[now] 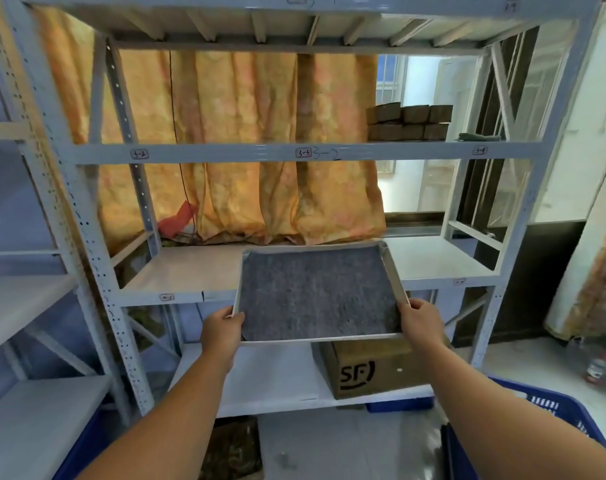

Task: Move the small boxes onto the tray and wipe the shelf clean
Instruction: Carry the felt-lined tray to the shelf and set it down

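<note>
the step in hand looks like staging the tray (323, 338). both arms reach forward, the left hand (222, 329) and right hand (421, 320) each gripping a near corner, its far end over the middle shelf (190, 268). the small boxes (408, 123) sit stacked in 2 rows on the upper shelf (260, 152), well apart. next, the tray needs setting down to free both hands.

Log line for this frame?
left hand: grips tray | right hand: grips tray | tray: no boxes | small boxes: on upper shelf
</note>
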